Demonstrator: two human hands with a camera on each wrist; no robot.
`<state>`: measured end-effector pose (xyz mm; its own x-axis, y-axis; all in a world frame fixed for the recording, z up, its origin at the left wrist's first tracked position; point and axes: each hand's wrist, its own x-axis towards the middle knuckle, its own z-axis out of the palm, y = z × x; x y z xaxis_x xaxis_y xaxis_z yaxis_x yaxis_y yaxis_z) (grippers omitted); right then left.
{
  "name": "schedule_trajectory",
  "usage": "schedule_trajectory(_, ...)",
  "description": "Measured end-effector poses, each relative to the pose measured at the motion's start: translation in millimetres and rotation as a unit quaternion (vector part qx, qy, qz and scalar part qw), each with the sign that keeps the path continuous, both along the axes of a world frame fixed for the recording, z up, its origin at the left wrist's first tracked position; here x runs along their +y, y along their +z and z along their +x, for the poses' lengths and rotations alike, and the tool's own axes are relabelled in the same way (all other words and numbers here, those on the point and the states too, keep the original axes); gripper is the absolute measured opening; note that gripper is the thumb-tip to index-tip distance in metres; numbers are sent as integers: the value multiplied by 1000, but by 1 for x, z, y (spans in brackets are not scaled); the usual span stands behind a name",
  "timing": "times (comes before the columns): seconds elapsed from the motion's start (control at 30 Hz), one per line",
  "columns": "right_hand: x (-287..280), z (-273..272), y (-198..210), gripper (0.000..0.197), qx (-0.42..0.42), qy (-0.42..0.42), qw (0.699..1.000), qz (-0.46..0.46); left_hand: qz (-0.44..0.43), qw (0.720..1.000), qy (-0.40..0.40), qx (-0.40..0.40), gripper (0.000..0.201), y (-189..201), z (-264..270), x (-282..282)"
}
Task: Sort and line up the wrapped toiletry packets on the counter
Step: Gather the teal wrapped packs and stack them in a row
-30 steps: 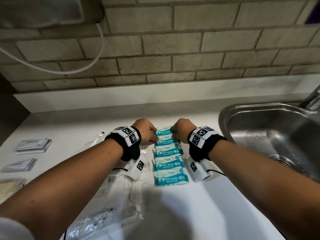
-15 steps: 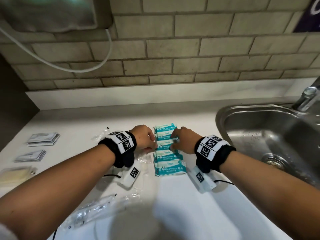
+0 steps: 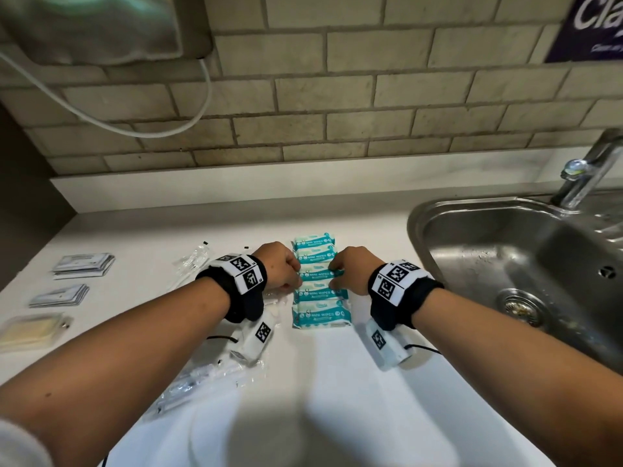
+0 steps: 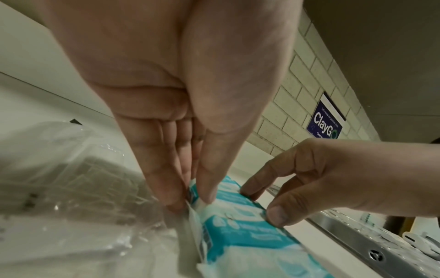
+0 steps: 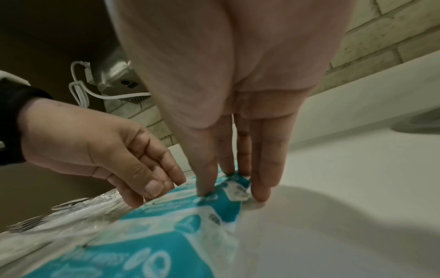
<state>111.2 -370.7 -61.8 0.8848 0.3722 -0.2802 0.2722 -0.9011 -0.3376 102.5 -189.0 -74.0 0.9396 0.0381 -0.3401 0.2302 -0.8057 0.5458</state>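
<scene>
Several teal-and-white mini wipes packets (image 3: 319, 294) lie overlapping in a straight row on the white counter (image 3: 337, 399), running away from me. My left hand (image 3: 298, 274) pinches the left end of the middle packet (image 3: 317, 273), and my right hand (image 3: 332, 276) pinches its right end. In the left wrist view my left hand (image 4: 192, 201) has thumb and fingers closed on the packet's sealed edge (image 4: 195, 212). In the right wrist view my right hand (image 5: 228, 190) nips the crumpled packet end (image 5: 238, 188). Both hands rest low on the counter.
A steel sink (image 3: 472, 210) with a tap (image 3: 586, 166) lies close on the right. Clear-wrapped packets (image 3: 195, 264) (image 3: 195, 382) lie left of the row. Two stacks of flat sachets (image 3: 84, 266) (image 3: 60, 294) and a yellowish wrapped bar (image 3: 30, 330) sit far left.
Both hands have worked down the row toward me, from the farthest packets to the middle one. The view has tilted up, showing more wall and the tap.
</scene>
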Motion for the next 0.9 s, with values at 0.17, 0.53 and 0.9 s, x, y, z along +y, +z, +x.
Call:
schedule_trajectory(0.17, 4, 6, -2, 38, -2, -4, 1000, -7, 11, 1000, -2, 0, 31, -1, 1, -1)
schedule_trajectory(0.53, 10, -12, 8, 52, -54, 110, 992, -32, 78, 993, -55, -75, 34, 16, 16, -3)
schedule_trajectory(0.9, 12, -17, 1, 77, -1, 194, 979, -57, 263, 931, -252, 22, 71, 15, 56, -15)
